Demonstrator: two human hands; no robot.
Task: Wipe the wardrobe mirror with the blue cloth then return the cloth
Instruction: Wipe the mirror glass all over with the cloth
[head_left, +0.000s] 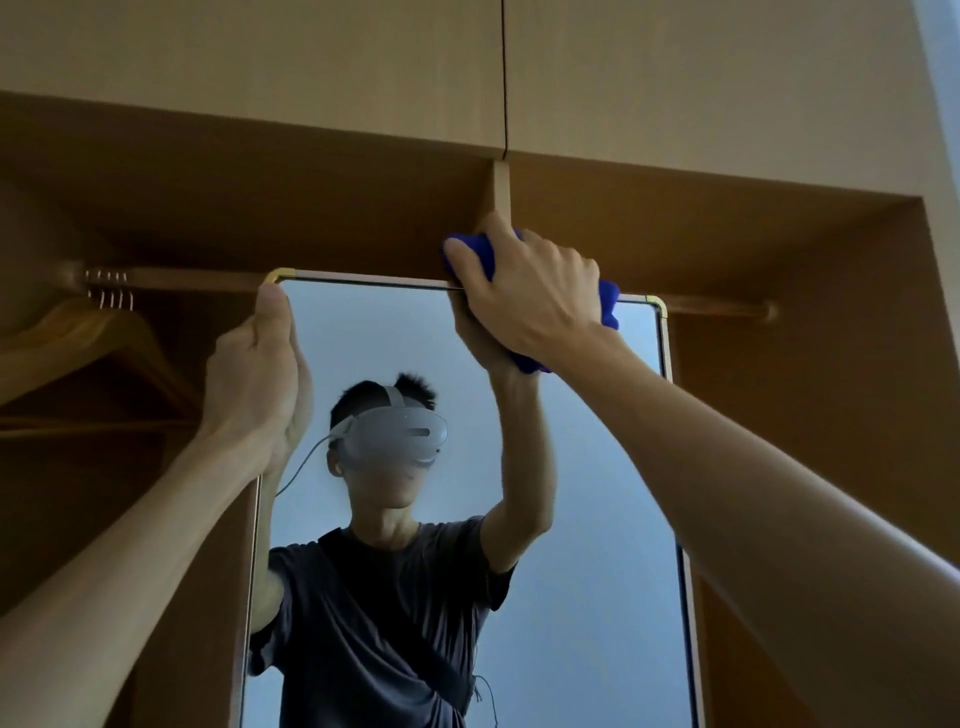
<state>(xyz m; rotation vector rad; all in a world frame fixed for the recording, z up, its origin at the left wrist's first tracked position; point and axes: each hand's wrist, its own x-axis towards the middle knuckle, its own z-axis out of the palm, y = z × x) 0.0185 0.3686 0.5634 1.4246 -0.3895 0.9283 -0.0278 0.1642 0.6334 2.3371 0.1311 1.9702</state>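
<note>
Now the right hand grips the bunched blue cloth against the mirror at its top edge, right of centre, while the left hand holds the top-left frame, so the glass lies below.

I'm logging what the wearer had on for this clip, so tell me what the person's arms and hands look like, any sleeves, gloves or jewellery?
Both arms are bare from the edge of the picture up to the hands: no sleeves show on them. The left hand and right hand wear no gloves, and no rings, watch or wristband can be seen. The mirror reflection shows a dark short-sleeved T-shirt, its sleeves ending above the elbows.
</note>
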